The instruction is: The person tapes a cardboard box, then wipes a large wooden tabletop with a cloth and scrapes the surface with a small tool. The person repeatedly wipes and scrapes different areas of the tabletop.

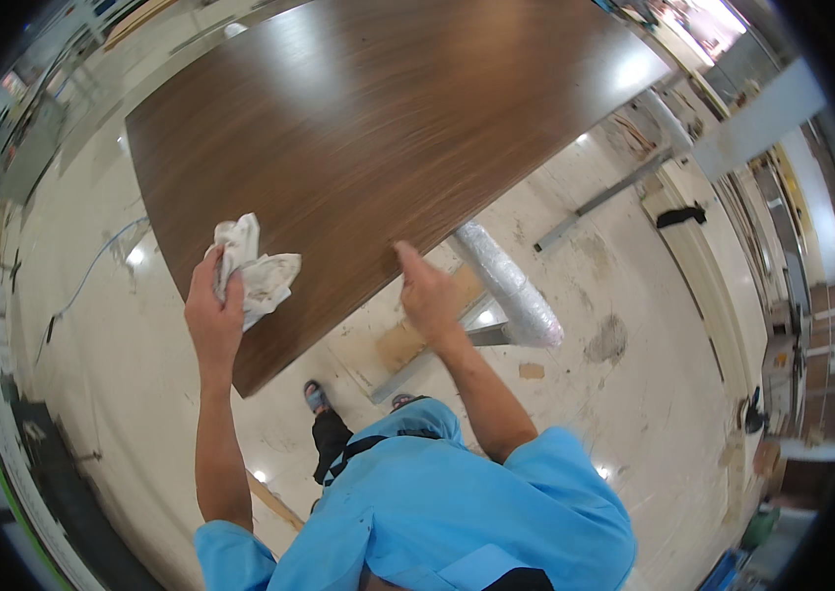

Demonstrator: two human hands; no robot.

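A large brown wood-grain panel [338,167] lies in front of me with a glossy top. My left hand [215,305] is at its near left corner, closed on a crumpled white cloth [265,276] that hangs over the surface. My right hand [429,295] is by the panel's near long edge, slightly blurred. Its index finger or thumb points up at the edge, and the other fingers look curled in. Whatever the right hand may hold, if anything, is hidden.
A support bar wrapped in clear plastic [511,286] sticks out from under the panel on the right. Metal legs [604,192] stand beyond it. Long stacked boards [723,286] line the right side, with a black item [680,215] on top. A blue hose [92,266] crosses the floor at left.
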